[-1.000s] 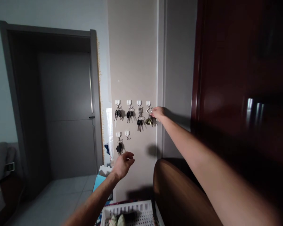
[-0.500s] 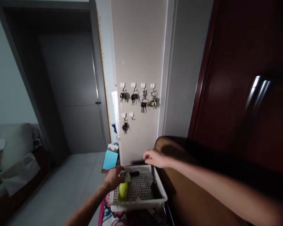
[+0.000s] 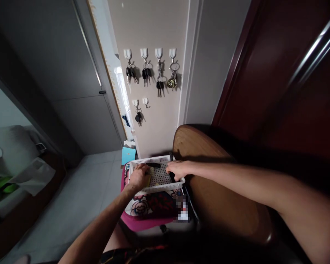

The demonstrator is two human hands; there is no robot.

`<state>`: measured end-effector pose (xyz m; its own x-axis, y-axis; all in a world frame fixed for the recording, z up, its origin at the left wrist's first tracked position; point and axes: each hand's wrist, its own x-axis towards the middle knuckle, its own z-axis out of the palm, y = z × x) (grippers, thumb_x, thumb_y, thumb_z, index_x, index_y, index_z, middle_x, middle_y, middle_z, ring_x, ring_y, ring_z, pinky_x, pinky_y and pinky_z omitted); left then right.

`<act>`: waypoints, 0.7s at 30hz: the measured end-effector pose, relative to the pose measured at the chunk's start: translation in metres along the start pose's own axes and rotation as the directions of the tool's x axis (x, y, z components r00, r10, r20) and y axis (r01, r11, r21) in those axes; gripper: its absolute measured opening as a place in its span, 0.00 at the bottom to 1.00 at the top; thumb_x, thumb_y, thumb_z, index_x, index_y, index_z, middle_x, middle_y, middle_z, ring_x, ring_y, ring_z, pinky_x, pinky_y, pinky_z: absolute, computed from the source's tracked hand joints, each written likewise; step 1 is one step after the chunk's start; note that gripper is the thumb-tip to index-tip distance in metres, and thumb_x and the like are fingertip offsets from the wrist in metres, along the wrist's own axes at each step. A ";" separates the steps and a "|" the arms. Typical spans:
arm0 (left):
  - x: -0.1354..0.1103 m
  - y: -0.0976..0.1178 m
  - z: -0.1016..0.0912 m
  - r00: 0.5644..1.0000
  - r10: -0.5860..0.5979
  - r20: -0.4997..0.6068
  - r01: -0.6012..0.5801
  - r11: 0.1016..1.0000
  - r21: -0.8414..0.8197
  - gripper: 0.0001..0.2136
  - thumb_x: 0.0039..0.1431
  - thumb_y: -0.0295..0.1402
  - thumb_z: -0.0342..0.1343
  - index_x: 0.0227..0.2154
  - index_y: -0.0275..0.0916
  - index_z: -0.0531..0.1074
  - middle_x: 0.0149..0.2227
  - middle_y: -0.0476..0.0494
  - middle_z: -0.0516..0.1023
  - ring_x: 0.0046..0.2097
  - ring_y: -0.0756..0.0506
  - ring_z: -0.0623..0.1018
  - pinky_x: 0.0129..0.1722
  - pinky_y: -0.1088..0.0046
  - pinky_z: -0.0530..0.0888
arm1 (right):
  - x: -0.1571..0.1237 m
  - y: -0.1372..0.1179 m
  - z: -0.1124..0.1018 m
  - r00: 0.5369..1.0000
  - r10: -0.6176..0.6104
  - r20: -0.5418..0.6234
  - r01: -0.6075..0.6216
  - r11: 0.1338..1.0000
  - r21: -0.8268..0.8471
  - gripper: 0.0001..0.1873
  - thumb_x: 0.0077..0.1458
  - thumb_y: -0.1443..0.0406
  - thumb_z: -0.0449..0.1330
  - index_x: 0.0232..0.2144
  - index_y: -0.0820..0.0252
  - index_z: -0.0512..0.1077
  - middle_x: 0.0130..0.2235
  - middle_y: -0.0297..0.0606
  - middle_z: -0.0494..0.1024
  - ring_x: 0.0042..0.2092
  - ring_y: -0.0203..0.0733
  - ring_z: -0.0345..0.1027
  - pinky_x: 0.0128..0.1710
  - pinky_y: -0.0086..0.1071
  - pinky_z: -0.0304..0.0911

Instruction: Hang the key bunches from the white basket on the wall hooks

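Note:
A white perforated plastic basket lies on a pink-edged floral seat. My left hand reaches over its left side, fingers curled down at a yellow item that it mostly covers; whether it grips this is hidden. My right hand is inside the right side, thumb and fingers closed about a black pouch with a dark strap near the back corner. A long black object lies along the basket's back wall. Key bunches hang on white wall hooks above; one lower hook holds nothing.
A brown wooden curved panel stands close on the right, under my right forearm. Behind the basket rises the beige wall. A blue box is at the back left. A grey door and dark red door flank the wall.
The view has tipped downward. My right hand has lowered from above the basket's back right corner to the black pouch inside. My left hand has moved over the yellow item.

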<state>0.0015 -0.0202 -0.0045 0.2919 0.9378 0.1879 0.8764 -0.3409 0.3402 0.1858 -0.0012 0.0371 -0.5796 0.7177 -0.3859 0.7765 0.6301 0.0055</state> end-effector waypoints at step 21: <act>-0.005 0.005 0.009 0.992 0.074 -0.103 -0.084 0.992 -0.099 0.12 0.40 0.25 0.45 0.31 0.38 0.67 0.39 0.46 0.65 0.41 0.47 0.61 0.43 0.73 0.58 | 0.009 0.004 -0.002 0.971 0.031 -0.237 -0.015 0.997 0.070 0.12 0.37 0.71 0.49 0.25 0.58 0.69 0.29 0.38 0.70 0.32 0.39 0.62 0.31 0.30 0.53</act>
<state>0.0081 -0.0261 -0.0115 0.3150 0.8984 0.3062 0.8065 -0.4234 0.4127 0.1829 0.0088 0.0359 -0.5972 0.7868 -0.1562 0.8005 0.5969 -0.0536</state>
